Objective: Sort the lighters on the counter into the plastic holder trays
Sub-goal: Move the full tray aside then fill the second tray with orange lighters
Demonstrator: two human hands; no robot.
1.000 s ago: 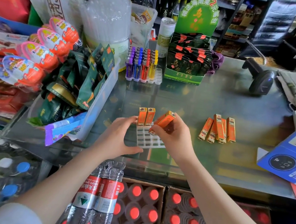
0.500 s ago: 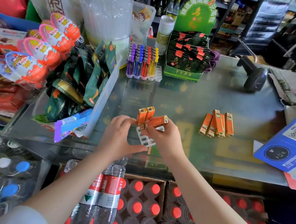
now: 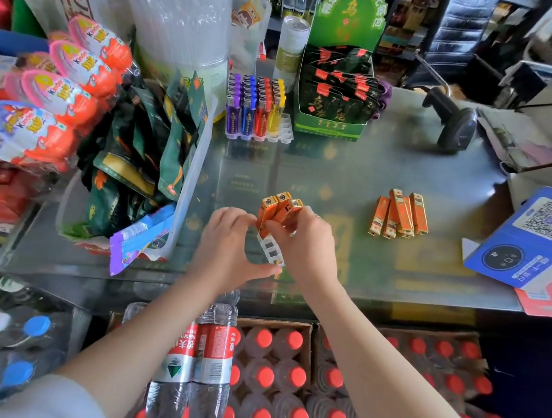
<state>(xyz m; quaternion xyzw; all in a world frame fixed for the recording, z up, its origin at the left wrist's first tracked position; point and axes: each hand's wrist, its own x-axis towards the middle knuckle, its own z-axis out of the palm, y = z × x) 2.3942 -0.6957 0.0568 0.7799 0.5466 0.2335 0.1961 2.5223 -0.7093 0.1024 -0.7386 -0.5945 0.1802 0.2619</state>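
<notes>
right hand (image 3: 301,242) grasps lighter (image 3: 293,210), hiding tray (image 3: 272,251); left hand (image 3: 227,241) grips tray edge.

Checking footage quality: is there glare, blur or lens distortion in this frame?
Head view: wide-angle bending bows the shelves and edges; daylight glares off the glass counter; hands and orange lighters look slightly soft; the loose lighters are sharper.
</notes>
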